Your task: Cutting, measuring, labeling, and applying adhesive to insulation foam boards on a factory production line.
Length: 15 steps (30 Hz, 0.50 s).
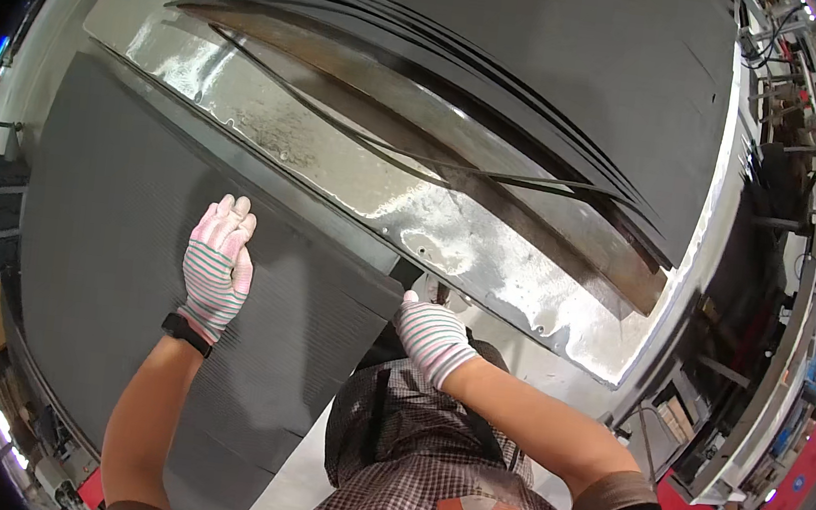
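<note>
A large dark grey sheet (105, 261) with fine ribs lies at the left, in front of the metal table's edge. My left hand (218, 264), in a white glove with green stripes and pink fingers, rests on it with the fingers stretched out. At the sheet's right corner is my right hand (433, 341), in a similar striped glove. Its fingers are curled closed around that corner, with the thumb at the sheet's edge; the undersides of the fingers are hidden.
Beyond the sheet stands a shiny metal table (336, 181) with worn patches. A long brown metal bar (525, 203) crosses it diagonally, with thin black strips (471, 51) along it. Another dark grey sheet (609, 77) lies farther back. Shelving (787, 198) stands at the right.
</note>
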### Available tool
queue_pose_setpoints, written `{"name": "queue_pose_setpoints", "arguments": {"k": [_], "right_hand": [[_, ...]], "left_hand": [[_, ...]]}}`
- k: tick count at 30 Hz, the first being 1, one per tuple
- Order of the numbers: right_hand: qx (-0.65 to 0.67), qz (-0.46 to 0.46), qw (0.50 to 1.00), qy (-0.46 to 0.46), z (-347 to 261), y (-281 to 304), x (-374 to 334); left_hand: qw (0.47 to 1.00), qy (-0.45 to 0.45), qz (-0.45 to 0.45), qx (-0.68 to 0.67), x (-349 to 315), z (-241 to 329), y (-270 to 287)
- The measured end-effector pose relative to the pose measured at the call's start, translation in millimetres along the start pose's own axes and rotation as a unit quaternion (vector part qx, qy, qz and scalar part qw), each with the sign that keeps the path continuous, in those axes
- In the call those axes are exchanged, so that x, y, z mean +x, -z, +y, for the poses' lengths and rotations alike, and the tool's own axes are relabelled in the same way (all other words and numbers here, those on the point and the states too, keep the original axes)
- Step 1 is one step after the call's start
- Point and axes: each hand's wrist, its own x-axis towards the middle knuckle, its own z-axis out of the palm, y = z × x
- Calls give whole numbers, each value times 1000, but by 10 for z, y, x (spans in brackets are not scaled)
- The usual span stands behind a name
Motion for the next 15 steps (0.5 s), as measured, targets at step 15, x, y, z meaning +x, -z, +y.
{"name": "queue_pose_setpoints", "arguments": {"k": [15], "right_hand": [[3, -2, 999, -41, 707, -519, -180]], "left_hand": [[1000, 9, -12, -10, -47, 20, -8]]}}
